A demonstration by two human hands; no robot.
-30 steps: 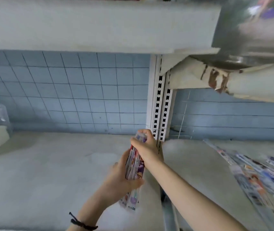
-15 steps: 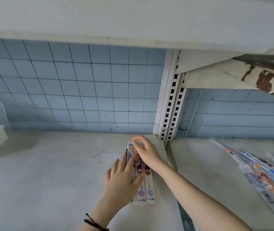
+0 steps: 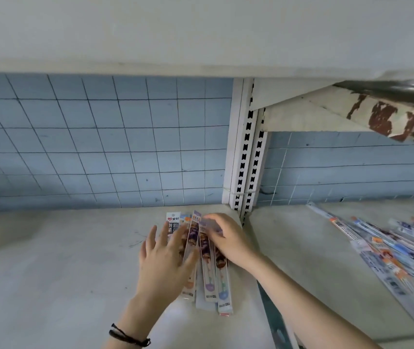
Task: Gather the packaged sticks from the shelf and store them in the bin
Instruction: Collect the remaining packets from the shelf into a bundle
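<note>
Your fan of long, flat, glossy plastic-wrapped stick packets (image 3: 207,263) lies on the pale, matte shelf board (image 3: 57,268), close to the white slotted metal upright (image 3: 245,157), and it is already splayed at the far ends, so the likeliest trouble is slippage: the film looks slick, and if you lift from one end only, the lower packets could slide out and scatter or drop into the gap at the board's right edge. Your left hand (image 3: 165,258) rests flat on the packets with fingers spread, its grip apart, pressing rather than holding; your right hand (image 3: 228,239) curls over the far ends, fingertips closing on the top packets, though how many it truly has you cannot tell from here. Square the bundle before lifting. A second loose heap of similar printed packets (image 3: 387,253) lies on the neighbouring board to the right, well apart. No bin can be made out with certainty.
</note>
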